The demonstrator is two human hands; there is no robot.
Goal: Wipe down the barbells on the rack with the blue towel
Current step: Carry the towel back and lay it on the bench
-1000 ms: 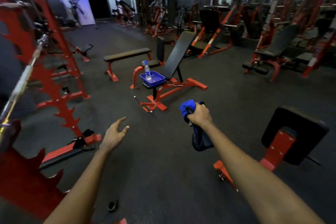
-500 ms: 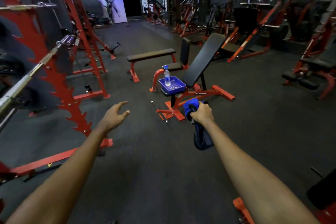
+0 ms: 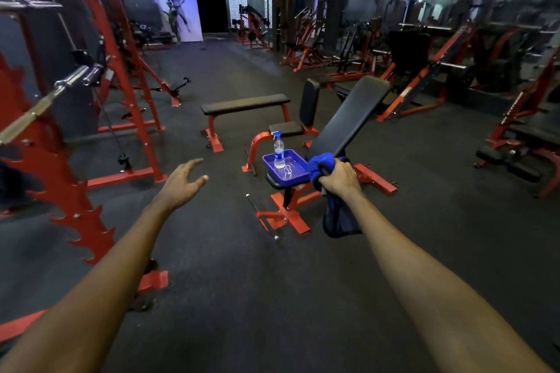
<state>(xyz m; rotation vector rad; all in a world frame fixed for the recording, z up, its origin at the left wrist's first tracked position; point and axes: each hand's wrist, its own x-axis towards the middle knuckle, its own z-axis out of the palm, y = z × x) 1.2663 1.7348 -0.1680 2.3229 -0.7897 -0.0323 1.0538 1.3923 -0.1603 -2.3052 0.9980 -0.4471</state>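
Observation:
A blue towel [image 3: 321,165] bunches out of the top of my right hand [image 3: 341,180], which grips it while its dark tail hangs below my wrist. My left hand [image 3: 181,183] reaches forward over the floor with fingers spread, holding nothing. A steel barbell [image 3: 45,103] lies slanted on the red toothed rack [image 3: 60,191] at the left, its sleeve end pointing into the room. Another bar [image 3: 27,4] crosses the rack higher up. Both hands are well clear of the bars.
An incline bench [image 3: 348,121] stands ahead with a blue tray [image 3: 295,172] on its seat holding a spray bottle [image 3: 278,151]. A flat bench [image 3: 245,104] sits behind it. A short bar [image 3: 262,216] lies on the floor. Red machines line the right and far side.
The view has swung left and forward: the rack and barbell now fill more of the left side and the bench with the tray is nearer. My right hand keeps gripping the towel.

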